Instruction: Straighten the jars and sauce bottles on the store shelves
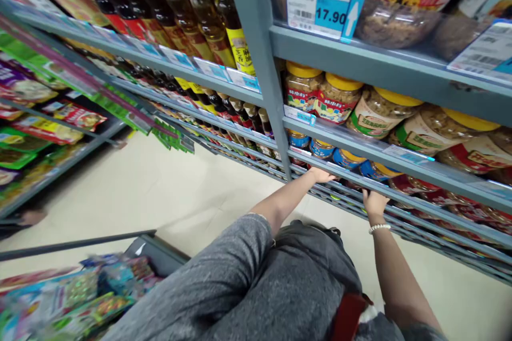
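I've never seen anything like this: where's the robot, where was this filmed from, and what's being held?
There's no machine here, just a person's bare hands. The one picture comes from a camera worn on the head, looking forward and down. The left hand and right hand, a white bracelet at its wrist, reach in at a low shelf rail. Their fingers are partly hidden, so I can't tell what, if anything, they hold. Jars with yellow lids stand above; bottles line shelves farther left; packets lie heaped lower left.
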Available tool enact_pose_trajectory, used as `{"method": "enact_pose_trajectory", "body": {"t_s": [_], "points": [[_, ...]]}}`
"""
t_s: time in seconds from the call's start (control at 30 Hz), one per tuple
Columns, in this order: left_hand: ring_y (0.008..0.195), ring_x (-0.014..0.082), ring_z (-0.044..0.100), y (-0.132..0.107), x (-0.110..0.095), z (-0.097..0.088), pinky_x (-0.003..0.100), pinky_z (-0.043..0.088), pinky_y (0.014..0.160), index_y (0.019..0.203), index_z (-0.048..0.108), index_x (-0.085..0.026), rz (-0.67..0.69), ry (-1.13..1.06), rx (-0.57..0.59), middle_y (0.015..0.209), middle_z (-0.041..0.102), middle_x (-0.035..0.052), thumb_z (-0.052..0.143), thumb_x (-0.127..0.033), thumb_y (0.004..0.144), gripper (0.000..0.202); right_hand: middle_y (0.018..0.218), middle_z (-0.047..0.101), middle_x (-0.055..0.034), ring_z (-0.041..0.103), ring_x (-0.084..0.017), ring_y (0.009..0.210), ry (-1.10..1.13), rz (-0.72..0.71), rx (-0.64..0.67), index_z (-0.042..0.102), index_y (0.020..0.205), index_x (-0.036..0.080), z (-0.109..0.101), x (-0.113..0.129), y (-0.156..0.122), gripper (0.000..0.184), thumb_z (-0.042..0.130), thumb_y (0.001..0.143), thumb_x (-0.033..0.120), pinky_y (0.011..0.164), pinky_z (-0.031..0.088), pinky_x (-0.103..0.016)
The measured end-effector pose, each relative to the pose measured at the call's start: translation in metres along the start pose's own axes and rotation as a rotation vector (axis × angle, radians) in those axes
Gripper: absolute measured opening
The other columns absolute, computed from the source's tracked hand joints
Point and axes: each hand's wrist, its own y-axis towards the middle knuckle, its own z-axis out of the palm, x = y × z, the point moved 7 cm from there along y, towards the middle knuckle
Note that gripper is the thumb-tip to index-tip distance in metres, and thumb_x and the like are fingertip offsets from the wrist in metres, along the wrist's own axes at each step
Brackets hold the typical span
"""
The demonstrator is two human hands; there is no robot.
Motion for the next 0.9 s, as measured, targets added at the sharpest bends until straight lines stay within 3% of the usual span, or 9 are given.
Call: {"method": "enact_pose_trajectory", "body": {"t_s": [0.07,0.2,0.4,0.53,0.63,0.77,0.9], "points": [[0.121,0.0251,0.051,-0.001,0.001,-0.001,0.037,0.034,0.108,0.126,0.061,-0.015,0.023,0.025,0.029,0.128,0.056,0.0103,0.044,-0.043,0.095,0.046,0.118,0.032,-0.0153,0.023,-0.019,0.124,-0.001,-0.01,-0.007,0.051,0.131,0.0,0.0,-0.001,0.001,0.048,0.052,0.105,0.04,0.116,0.019,-0.04],[0.117,0.0246,0.053,0.003,-0.003,-0.001,0.038,0.031,0.11,0.122,0.062,-0.009,-0.069,0.054,0.028,0.124,0.058,0.0147,0.045,-0.04,0.095,0.044,0.117,0.033,-0.0155,0.026,-0.018,0.123,-0.007,-0.021,-0.008,0.051,0.13,-0.001,0.003,-0.001,0.001,0.048,0.051,0.105,0.041,0.116,0.022,-0.039],[0.115,0.0239,0.053,-0.003,-0.007,-0.005,0.035,0.032,0.109,0.119,0.064,-0.018,-0.065,0.039,-0.001,0.123,0.06,0.0069,0.039,-0.052,0.096,0.049,0.118,0.033,-0.0153,0.026,-0.019,0.123,-0.029,-0.047,0.001,0.05,0.132,0.0,0.005,-0.002,0.001,0.048,0.051,0.105,0.041,0.116,0.022,-0.04],[0.114,0.0252,0.053,-0.007,-0.006,-0.005,0.036,0.034,0.107,0.117,0.064,-0.012,-0.093,0.064,0.012,0.12,0.06,0.0115,0.041,-0.04,0.096,0.042,0.118,0.032,-0.0156,0.025,-0.019,0.123,-0.038,-0.08,-0.007,0.049,0.132,0.0,0.007,-0.004,0.005,0.049,0.051,0.106,0.042,0.115,0.024,-0.04],[0.113,0.0269,0.054,-0.006,-0.013,-0.004,0.038,0.038,0.103,0.114,0.066,-0.013,-0.124,0.075,-0.008,0.118,0.061,0.0113,0.043,-0.044,0.095,0.043,0.116,0.033,-0.0157,0.028,-0.018,0.121,-0.037,-0.122,-0.018,0.05,0.13,-0.001,0.009,-0.006,0.008,0.051,0.051,0.106,0.043,0.114,0.026,-0.038],[0.115,0.0254,0.053,0.001,-0.03,0.0,0.036,0.038,0.103,0.124,0.062,-0.017,-0.233,0.063,-0.075,0.128,0.057,0.0089,0.046,-0.054,0.092,0.052,0.114,0.034,-0.016,0.029,-0.017,0.119,-0.043,-0.201,-0.039,0.05,0.129,-0.002,0.011,-0.01,0.015,0.052,0.051,0.105,0.045,0.113,0.029,-0.035],[0.117,0.0239,0.051,0.015,-0.046,0.01,0.037,0.037,0.104,0.131,0.057,-0.015,-0.383,0.049,-0.11,0.133,0.053,0.0098,0.047,-0.037,0.094,0.044,0.112,0.035,-0.0159,0.031,-0.016,0.116,-0.049,-0.287,-0.083,0.05,0.128,-0.002,0.015,-0.013,0.021,0.054,0.05,0.106,0.047,0.111,0.031,-0.033]]}}
